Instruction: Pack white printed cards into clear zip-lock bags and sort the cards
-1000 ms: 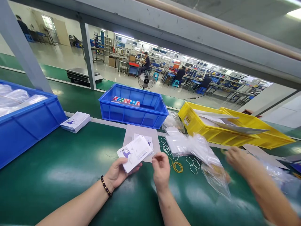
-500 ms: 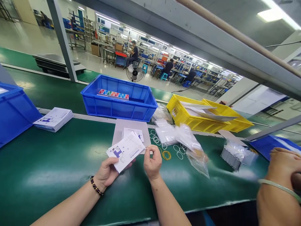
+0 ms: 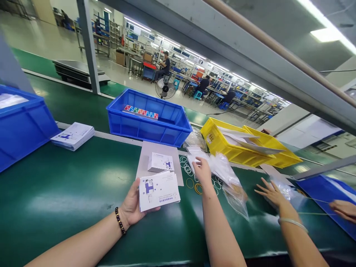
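My left hand [image 3: 135, 202] is closed round a small stack of printed white booklets [image 3: 160, 190], thumb along the left edge. The top cover carries a purple-and-white picture and dark lettering. My right hand [image 3: 202, 171] is over the stack of clear plastic bags [image 3: 197, 152], fingers apart and slightly curled; contact with the bags is hard to judge. Beside it lie white rubber bands [image 3: 187, 167] and yellow rubber bands [image 3: 198, 188]. Behind the held stack, another pile of booklets [image 3: 160, 162] rests on a grey sheet [image 3: 142, 159].
A blue bin [image 3: 147, 129] stands behind, yellow bins [image 3: 230, 150] to its right, another blue bin [image 3: 25, 122] at left. More booklets [image 3: 73, 135] lie near that bin. At right, another person's hands [image 3: 274, 193] stretch a band near a bagged bundle [image 3: 289, 193].
My right hand has left the corner of the held booklets, where it pinched something thin, and moved right to the bags. The held stack has turned flatter. The other person's hands have moved and spread apart.
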